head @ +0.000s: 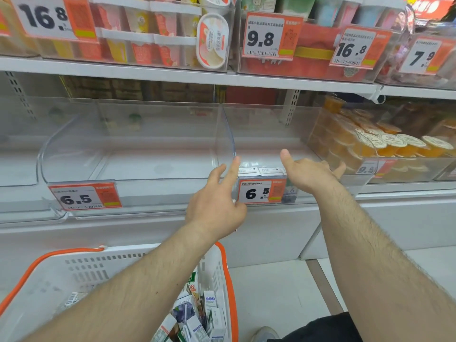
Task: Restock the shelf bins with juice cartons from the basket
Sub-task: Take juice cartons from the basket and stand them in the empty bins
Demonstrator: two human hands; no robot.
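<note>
The shelf [172, 223] in front of you carries clear bins: the wide left bin [123, 154] holds nothing, and the right bin [266, 144] has only a short row of cartons [261, 171] lying behind its front wall and price tag [261, 192]. Beside it, a bin of orange jelly cups [385, 141] is full.

The basket [74, 280] sits low at your left, and the loose juice cartons [197, 317] are piled in its right corner.

Both grips are released: your left hand [217, 206] has its fingers spread, one fingertip touching the divider edge [230, 137]; your right hand [308, 174] reaches over the right bin's front wall, thumb up, holding nothing I can see.

Likely you're squaring up the row. Press the cartons flat and flush to one side, labels forward, so the next ones from the basket sit tight behind them.
</note>
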